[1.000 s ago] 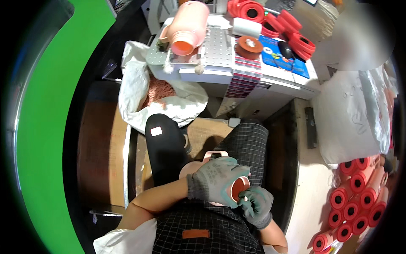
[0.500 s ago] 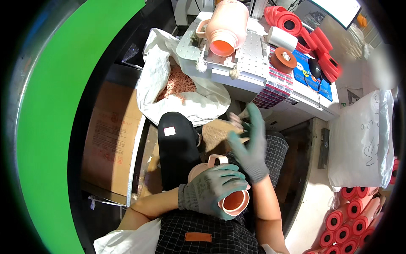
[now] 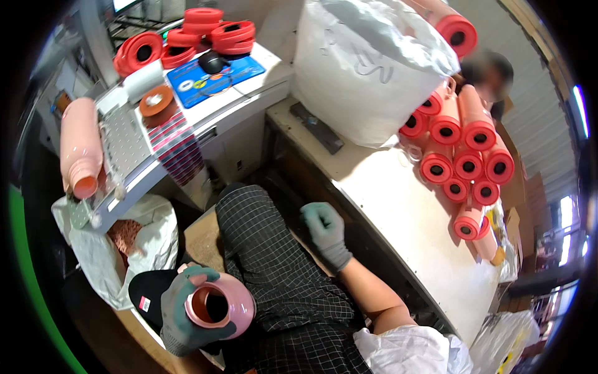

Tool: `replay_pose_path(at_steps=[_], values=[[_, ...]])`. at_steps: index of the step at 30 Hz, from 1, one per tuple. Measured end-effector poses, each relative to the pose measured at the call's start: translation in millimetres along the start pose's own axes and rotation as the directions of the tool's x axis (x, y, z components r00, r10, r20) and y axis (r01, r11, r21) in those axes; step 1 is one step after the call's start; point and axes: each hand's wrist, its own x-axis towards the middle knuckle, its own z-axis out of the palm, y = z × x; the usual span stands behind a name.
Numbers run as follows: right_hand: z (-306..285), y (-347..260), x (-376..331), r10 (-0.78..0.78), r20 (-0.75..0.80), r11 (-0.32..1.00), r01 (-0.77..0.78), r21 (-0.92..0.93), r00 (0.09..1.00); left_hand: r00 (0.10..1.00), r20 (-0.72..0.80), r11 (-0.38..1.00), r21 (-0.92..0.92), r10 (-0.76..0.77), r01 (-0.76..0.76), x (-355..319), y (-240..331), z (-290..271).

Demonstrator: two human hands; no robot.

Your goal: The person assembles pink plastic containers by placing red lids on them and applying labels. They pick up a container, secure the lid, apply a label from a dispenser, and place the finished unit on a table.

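Observation:
A glossy pink jug (image 3: 242,305) lies over my lap with its round mouth facing up toward me; the inside looks orange and dark. My left hand (image 3: 179,311), in a grey and green glove, wraps round the jug's left side and is closed on it. My right hand (image 3: 327,232), gloved alike, hovers above the gap between my checked trouser leg and the white table (image 3: 398,206). Its fingers are curled in, and whatever they may hold is hidden. A second pink jug (image 3: 81,140) lies on the perforated metal plate at the far left, mouth toward me.
Strips of printed labels (image 3: 176,146) hang over the bench edge beside a brown tape roll (image 3: 157,105). Red rings (image 3: 233,38) are stacked behind a mouse (image 3: 213,62). A big white sack (image 3: 367,68) and several red-ended pink jugs (image 3: 467,163) occupy the right table. Another person (image 3: 489,78) is beyond.
The view has swung to the right. My right hand has moved right, away from the jug and my lap, and its spread fingers have curled. My left hand still holds the jug.

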Motion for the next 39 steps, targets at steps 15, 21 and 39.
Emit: replay_pose_path(at_steps=[15, 21, 39], values=[[-230.1, 152.6, 150.9, -0.079, -0.423, 0.575, -0.306, -0.759, 0.903, 0.999, 0.038, 0.947, 0.321, -0.004, -0.008, 29.7, 12.7, 26.9], [-58.2, -13.2, 61.8, 0.353, -0.052, 0.87, -0.307, 0.387, 0.934, 0.974, -0.054, 0.956, 0.19, -0.218, 0.225, 19.7, 10.5, 45.1], [51.0, -166.6, 5.0, -0.688, 0.675, 0.586, 0.753, 0.3, 0.266, 0.986, 0.02, 0.909, 0.385, 0.167, -0.162, -1.9, 20.5, 6.6]])
